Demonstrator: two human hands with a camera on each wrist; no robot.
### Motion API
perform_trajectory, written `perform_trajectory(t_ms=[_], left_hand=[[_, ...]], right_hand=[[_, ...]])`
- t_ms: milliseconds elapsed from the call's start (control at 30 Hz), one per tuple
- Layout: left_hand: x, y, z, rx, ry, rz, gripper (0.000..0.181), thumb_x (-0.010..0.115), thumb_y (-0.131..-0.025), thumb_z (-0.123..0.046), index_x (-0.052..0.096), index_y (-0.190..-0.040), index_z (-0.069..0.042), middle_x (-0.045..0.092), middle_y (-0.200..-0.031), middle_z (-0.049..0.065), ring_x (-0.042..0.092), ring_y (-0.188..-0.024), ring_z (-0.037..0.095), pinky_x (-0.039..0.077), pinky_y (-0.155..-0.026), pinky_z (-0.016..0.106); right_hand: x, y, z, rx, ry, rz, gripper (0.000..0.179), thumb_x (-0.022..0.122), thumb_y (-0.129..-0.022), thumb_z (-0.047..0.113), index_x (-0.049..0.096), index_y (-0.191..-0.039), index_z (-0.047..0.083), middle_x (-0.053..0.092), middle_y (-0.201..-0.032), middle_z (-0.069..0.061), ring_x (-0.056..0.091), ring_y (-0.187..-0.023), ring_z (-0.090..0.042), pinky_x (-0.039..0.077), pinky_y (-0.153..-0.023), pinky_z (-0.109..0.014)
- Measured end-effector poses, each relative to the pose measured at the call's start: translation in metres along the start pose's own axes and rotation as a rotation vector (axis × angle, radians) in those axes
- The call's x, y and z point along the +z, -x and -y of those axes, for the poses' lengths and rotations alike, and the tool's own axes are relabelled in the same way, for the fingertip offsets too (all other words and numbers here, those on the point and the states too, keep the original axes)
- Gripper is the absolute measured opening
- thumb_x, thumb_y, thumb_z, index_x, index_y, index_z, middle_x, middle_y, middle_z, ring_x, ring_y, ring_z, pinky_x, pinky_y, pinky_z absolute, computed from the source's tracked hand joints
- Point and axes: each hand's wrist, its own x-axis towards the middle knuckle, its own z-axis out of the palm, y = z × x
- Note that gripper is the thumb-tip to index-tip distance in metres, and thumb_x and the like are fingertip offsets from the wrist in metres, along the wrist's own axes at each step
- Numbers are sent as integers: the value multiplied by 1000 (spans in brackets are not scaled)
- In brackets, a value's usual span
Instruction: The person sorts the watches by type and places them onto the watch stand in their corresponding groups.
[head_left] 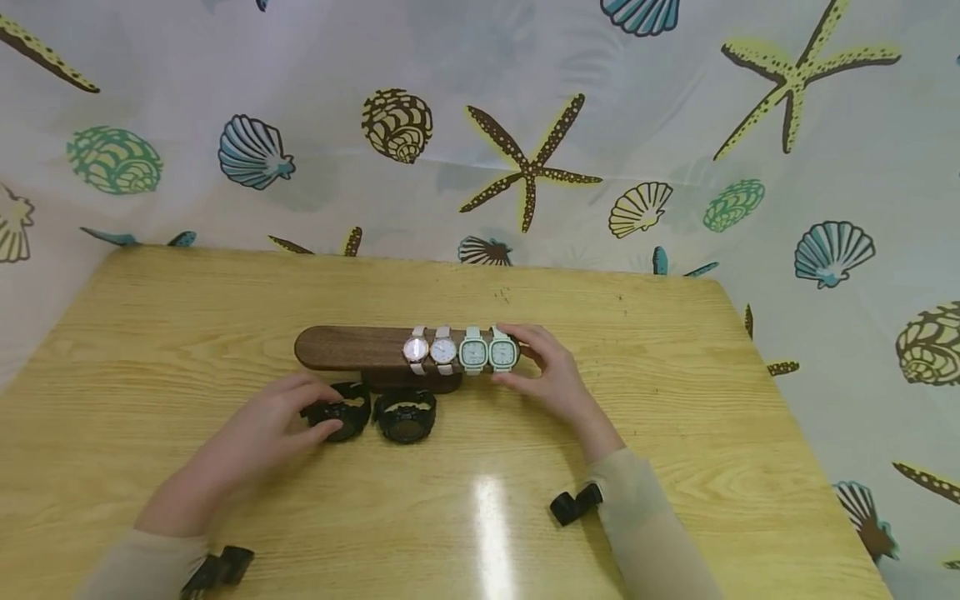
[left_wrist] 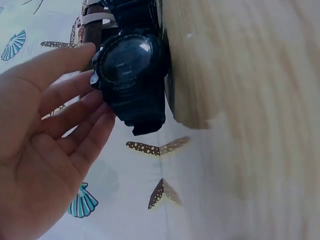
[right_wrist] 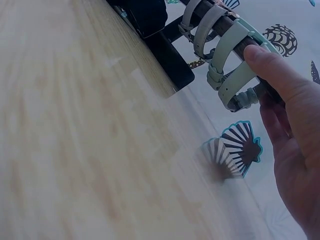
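A dark wooden watch stand [head_left: 345, 347] holds two white-strapped watches [head_left: 416, 349] and two mint-green watches side by side toward its right end. My right hand [head_left: 551, 375] grips the outermost green watch [head_left: 502, 353] at the stand's right end; its thumb lies along the strap edge in the right wrist view. In front of the stand lie two black sports watches. My left hand [head_left: 277, 417] holds the left black watch [left_wrist: 127, 62] between thumb and fingers, its round face showing in the left wrist view. The other black watch [head_left: 406, 417] sits just right of it.
The stand's base [head_left: 412, 381] rests on a light wooden table [head_left: 450, 533]. Behind and at the sides hangs a cloth [head_left: 315, 75] printed with shells and starfish. Small black devices [head_left: 576, 504] are fixed at both sleeves.
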Motion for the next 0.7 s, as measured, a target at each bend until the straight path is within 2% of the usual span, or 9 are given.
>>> perform_trajectory(t_ms=[100,233,367,433,500,600,700], left_hand=[[1,-4,-2,-11,-16,25,23,75,-84,-13,68,-105,-4,63,-104,8,60,-99,30,52,-84,49],[2,-9,-4,-67,-36,91,24,74,-84,-12,68,-105,-1,66,-106,14,60,-100,35,51,-85,52],[-2,-9,-1,-117,-31,155,24,73,-86,-13,68,-105,0,66,-105,15,61,-101,36,51,-85,52],[-10,-6,1,-129,-6,171,25,72,-86,-15,67,-105,0,66,-104,14,62,-98,34,52,-82,51],[-21,-2,4,-146,29,182,25,72,-87,-17,67,-106,-1,66,-96,8,62,-87,27,54,-74,42],[-40,3,11,-159,68,187,25,72,-87,-22,68,-104,-4,63,-86,-1,56,-73,14,49,-62,30],[-57,8,20,-198,60,175,27,71,-88,-24,67,-104,-2,61,-85,-2,51,-71,11,45,-58,27]], right_hand=[[0,0,1,-2,2,0,61,77,-76,-5,52,-132,-5,53,-127,-18,50,-119,-26,43,-103,-34],[0,0,1,-7,0,-2,61,77,-76,-6,52,-131,-6,53,-126,-19,50,-118,-27,43,-103,-34],[0,0,1,-6,4,-3,61,77,-75,-6,52,-131,-6,53,-126,-19,50,-118,-27,43,-102,-36],[0,0,1,-5,5,-3,61,77,-76,-6,52,-131,-6,53,-126,-19,51,-118,-27,43,-102,-38],[0,0,1,-5,3,-1,61,77,-76,-5,52,-131,-6,53,-126,-19,51,-118,-27,43,-102,-39],[1,0,1,-10,1,-2,61,77,-75,-6,52,-131,-6,53,-125,-20,51,-117,-27,43,-102,-41],[0,-1,1,-15,-3,-2,61,77,-75,-6,52,-131,-7,53,-125,-20,51,-117,-30,43,-102,-41]])
